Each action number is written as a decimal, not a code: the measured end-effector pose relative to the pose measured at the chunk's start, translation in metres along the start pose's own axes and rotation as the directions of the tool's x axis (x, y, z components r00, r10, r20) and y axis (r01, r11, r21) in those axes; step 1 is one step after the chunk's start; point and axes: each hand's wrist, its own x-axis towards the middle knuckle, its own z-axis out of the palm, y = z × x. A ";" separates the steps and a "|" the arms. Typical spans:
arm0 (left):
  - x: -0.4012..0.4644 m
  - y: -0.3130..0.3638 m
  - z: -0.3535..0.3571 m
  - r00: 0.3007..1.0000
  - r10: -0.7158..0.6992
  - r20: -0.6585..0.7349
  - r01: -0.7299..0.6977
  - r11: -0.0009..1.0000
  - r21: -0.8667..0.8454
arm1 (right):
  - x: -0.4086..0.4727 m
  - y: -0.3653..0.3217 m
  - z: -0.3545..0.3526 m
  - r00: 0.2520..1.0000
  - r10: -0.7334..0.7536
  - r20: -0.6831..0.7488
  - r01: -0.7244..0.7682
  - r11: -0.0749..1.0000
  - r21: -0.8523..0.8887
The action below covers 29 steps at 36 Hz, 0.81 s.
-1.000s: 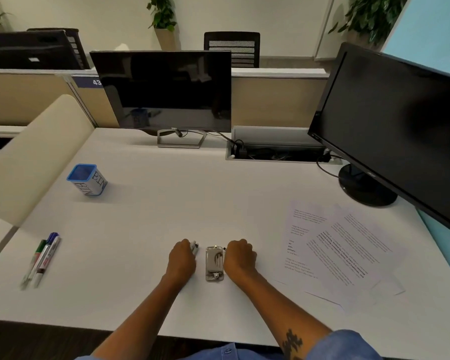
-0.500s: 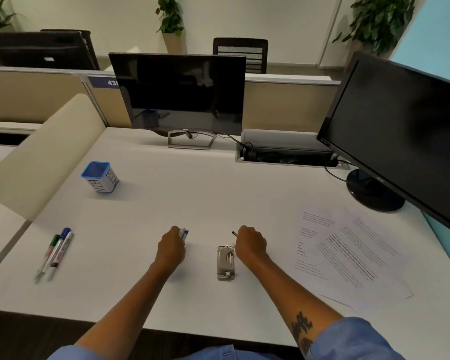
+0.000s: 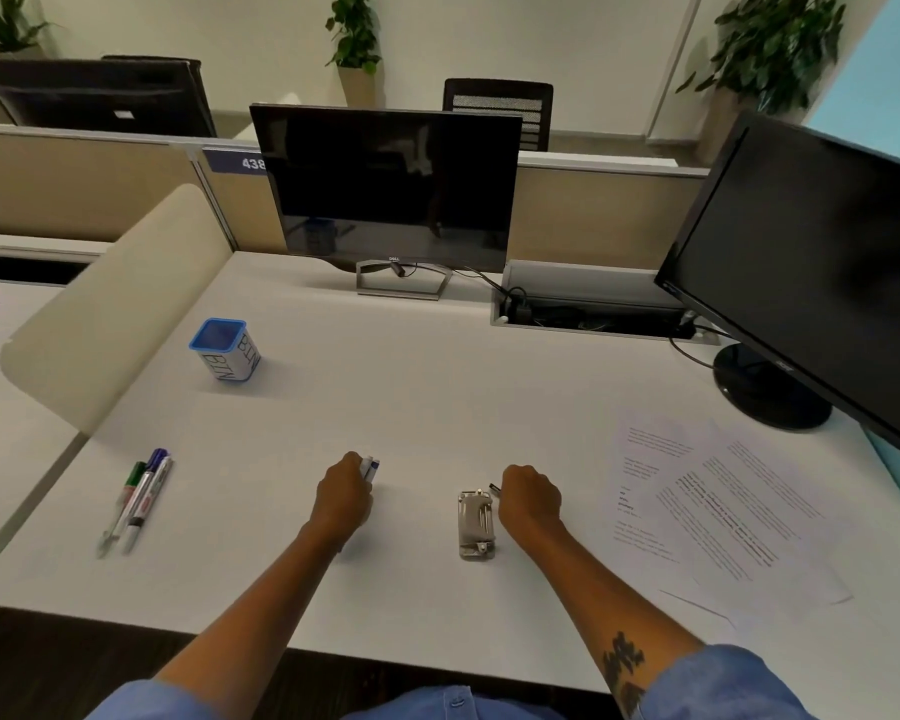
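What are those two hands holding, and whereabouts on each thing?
The left hand grips a white-and-blue object, only its far end showing. The right hand grips a small dark object, only its tip showing.

left hand (image 3: 344, 498) – fisted, knuckles up – grips a marker (image 3: 371, 467), right hand (image 3: 531, 504) likewise grips a small dark piece (image 3: 493, 488)

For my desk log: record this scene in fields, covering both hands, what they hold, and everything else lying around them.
left hand: fist on the desk, grips a white-and-blue item that pokes out forward
right hand: fist, grips a small dark item, too small to identify
metal device: flat between the hands, close beside the right one; contact unclear
markers: lying together, near left
BIN cup: upright, far left
papers: overlapping sheets, right
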 end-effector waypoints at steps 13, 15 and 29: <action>0.011 -0.009 -0.015 1.000 -0.013 -0.011 0.013 1.000 -0.018 | 0.000 -0.012 -0.010 1.000 -0.013 -0.005 0.013 1.000 0.003; 0.015 -0.011 -0.022 0.999 -0.024 -0.023 0.024 0.999 -0.030 | 0.003 -0.018 -0.020 0.999 -0.035 -0.021 0.036 0.999 0.020; 0.057 -0.067 -0.109 0.984 -0.122 -0.133 0.120 0.993 -0.017 | 0.023 -0.116 -0.057 0.996 -0.084 -0.028 0.088 0.932 0.352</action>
